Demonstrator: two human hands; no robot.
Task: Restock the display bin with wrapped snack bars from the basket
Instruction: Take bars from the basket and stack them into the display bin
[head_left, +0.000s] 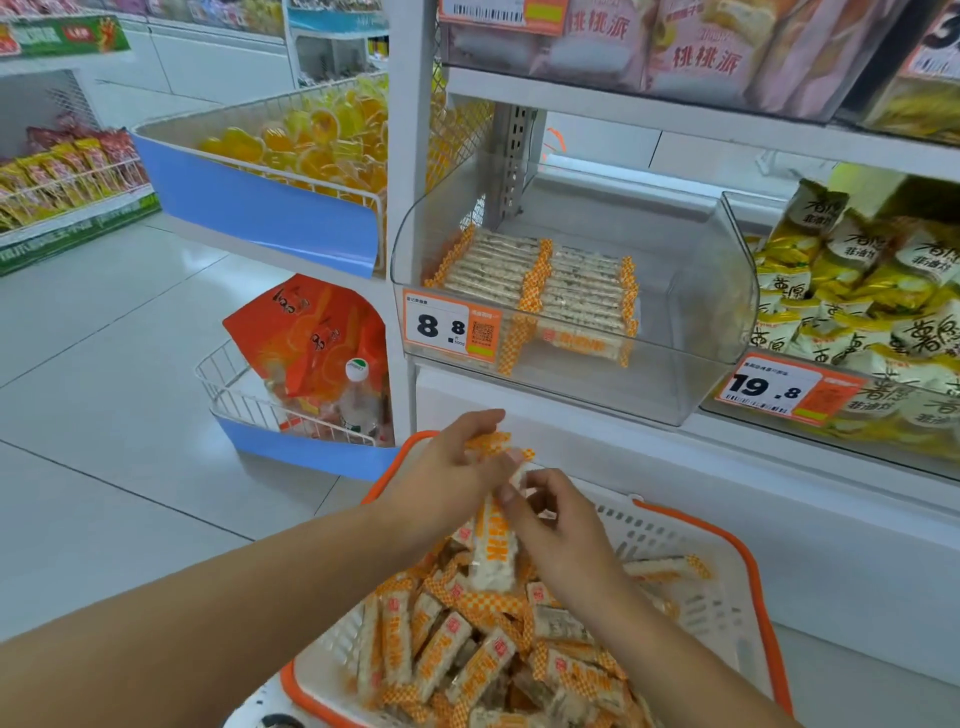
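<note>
Both hands met above the basket (748, 566), a white plastic one with an orange rim, which sat low in the view in front of the shelving. The left hand (447, 483) gripped a small bunch of wrapped snack bars (491, 551), its fingers curled round their upper ends so that the orange checked wrapper ends stuck out past the fingertips. The right hand (561, 530) pinched the same bunch from the other side, thumb and fingers bent in against it. The held bars hung roughly upright, their lower ends just over the loose heap of bars (467, 654) that filled the basket in a jumble.

The display bin (691, 322), a clear plastic tub on the shelf above and behind the hands, was only partly stocked: two neat rows of bars (540, 291) lay flat side by side toward its left and middle, with the right part of its floor bare. An orange price tag (451, 328) reading 8.8 was fixed to its front left corner. Just to its right stood a second clear bin of yellow and white snack packets (862, 291) with a tag (779, 389) reading 19.8. To the left, a wire rack held orange jelly cups (311, 140)
</note>
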